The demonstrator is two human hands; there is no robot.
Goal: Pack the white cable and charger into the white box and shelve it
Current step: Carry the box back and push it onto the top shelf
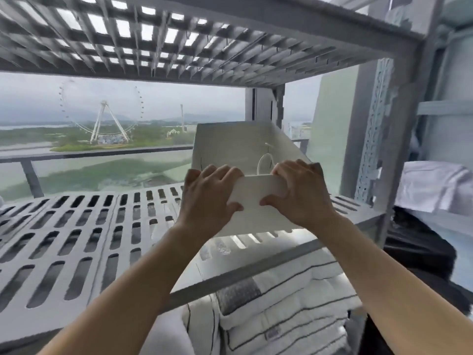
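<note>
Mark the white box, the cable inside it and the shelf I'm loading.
white box (257, 193): head view, middle of its near wall.
white cable (259, 163): head view, left strand of the loop standing inside the box.
slotted shelf (76, 226): head view, bare panel left of the box.

The white box (256, 190) is a plain rectangular carton, open at the top, its long sides running away from the viewer and its far wall or flap (230, 134) standing tall and slightly tilted. It sits at the right part of the grey slotted shelf (89, 226), near the right-hand upright, its near end by the shelf's front edge; whether it rests fully on the shelf cannot be told. Both hands grip its near wall, the left hand (210, 193) and right hand (299, 190) with fingers over the rim and thumbs pressed on the outside. Inside, a thin loop of the white cable (259, 163) rises just behind that rim. The charger is hidden.
</note>
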